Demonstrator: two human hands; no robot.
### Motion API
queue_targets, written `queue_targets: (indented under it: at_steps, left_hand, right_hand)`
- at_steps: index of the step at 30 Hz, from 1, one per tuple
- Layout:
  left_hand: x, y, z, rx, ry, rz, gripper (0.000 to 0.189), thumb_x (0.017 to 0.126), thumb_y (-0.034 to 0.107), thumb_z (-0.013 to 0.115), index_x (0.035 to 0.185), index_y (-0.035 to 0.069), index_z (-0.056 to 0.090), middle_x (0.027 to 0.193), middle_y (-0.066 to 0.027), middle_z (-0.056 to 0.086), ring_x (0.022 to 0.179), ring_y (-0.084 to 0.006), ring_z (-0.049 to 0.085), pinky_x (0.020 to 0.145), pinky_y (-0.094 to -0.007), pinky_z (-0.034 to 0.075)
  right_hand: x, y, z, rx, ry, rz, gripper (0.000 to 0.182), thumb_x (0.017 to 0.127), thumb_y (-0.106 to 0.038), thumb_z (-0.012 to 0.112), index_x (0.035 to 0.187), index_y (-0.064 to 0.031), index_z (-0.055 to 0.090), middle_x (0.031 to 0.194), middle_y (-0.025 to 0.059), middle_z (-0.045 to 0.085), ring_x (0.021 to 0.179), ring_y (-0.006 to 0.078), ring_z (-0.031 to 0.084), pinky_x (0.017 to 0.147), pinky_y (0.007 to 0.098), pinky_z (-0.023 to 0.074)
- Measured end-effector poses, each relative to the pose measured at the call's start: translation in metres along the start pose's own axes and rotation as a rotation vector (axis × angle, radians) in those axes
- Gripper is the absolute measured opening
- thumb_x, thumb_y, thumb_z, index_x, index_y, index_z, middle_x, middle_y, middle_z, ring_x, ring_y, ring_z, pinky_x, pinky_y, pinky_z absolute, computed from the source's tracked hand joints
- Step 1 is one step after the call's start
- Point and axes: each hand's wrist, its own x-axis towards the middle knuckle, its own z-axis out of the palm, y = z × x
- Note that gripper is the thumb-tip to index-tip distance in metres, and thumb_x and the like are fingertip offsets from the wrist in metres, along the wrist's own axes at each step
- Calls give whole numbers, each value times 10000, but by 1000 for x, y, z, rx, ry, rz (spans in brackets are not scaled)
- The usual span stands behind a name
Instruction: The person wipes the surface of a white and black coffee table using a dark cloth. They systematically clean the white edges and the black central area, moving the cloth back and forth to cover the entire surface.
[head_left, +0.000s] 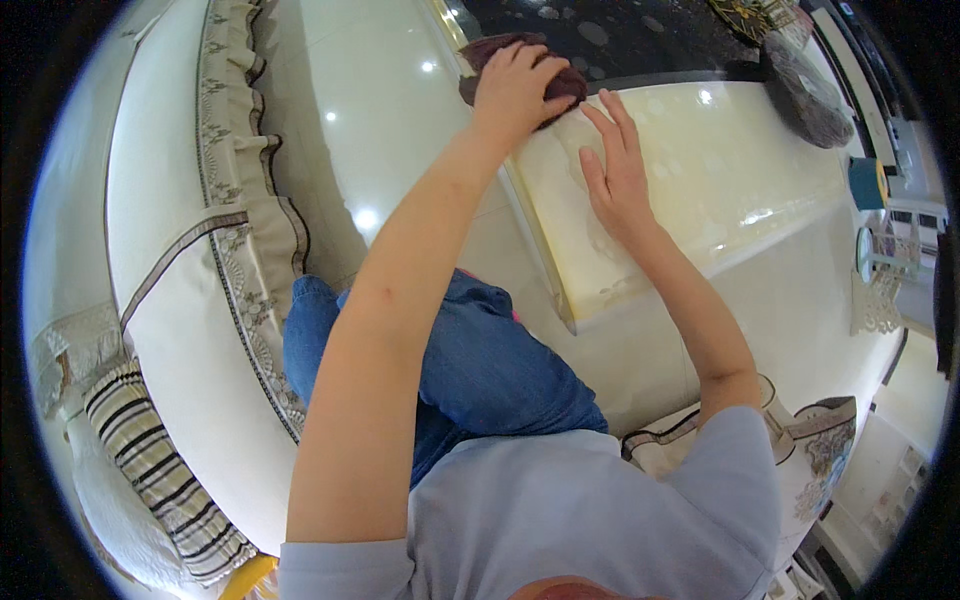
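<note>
A dark maroon cloth (566, 84) lies bunched under my left hand (517, 86), whose fingers are spread over it and press it at the left edge of the low table. This glossy table has a cream section (697, 150) nearer me and a black section (637, 37) beyond it. Wet-looking streaks and patches mark the cream surface. To the right of the cloth, my right hand (616, 169) holds nothing, its fingers apart over the cream section. Whether its fingertips touch the table I cannot tell. Part of the cloth is hidden by my left hand.
A grey bundle (806, 94) sits at the table's right side, near a gold decorative piece (742, 19). Beyond is a teal container (868, 184). To my left runs a white sofa (161, 150) with lace-trimmed covers and a striped cushion (169, 472). Shiny floor tiles (367, 150) lie between.
</note>
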Motion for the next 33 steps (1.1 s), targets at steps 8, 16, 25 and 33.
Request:
queue_targets:
  at_steps: [8, 16, 25, 33]
  left_hand:
    - [7, -13, 5, 3, -31, 90, 435, 817, 380, 725, 1168, 133, 657, 1218, -122, 606, 1123, -325, 551, 988, -423, 424]
    - [-9, 6, -12, -113, 18, 76, 381, 767, 252, 745, 1085, 64, 655, 1092, -146, 607, 1090, -367, 514, 965, -458, 421]
    - [-62, 50, -32, -306, 156, -65, 427, 725, 121, 768, 1121, 46, 627, 1121, -159, 577, 1090, -374, 513, 962, -453, 424]
    - [-109, 74, -40, -322, 260, -123, 440, 802, 300, 758, 1182, 112, 640, 1224, -137, 584, 1113, -324, 549, 991, -422, 414]
  right_hand:
    - [-51, -8, -5, -536, -27, 204, 528, 949, -363, 549, 1405, -113, 460, 1517, 193, 331, 1431, 378, 259, 1144, 586, 185]
    - [-53, -1, 6, -611, 58, 202, 473, 933, -349, 571, 1335, -104, 537, 1431, 185, 458, 1396, 358, 334, 1139, 539, 242]
    - [-48, 1, 6, -640, 30, 240, 461, 917, -311, 561, 1318, -87, 521, 1403, 206, 468, 1338, 355, 397, 1121, 539, 265]
    - [-47, 9, 4, -600, 33, 233, 419, 910, -264, 582, 1290, -89, 552, 1373, 198, 502, 1311, 350, 432, 1105, 525, 297]
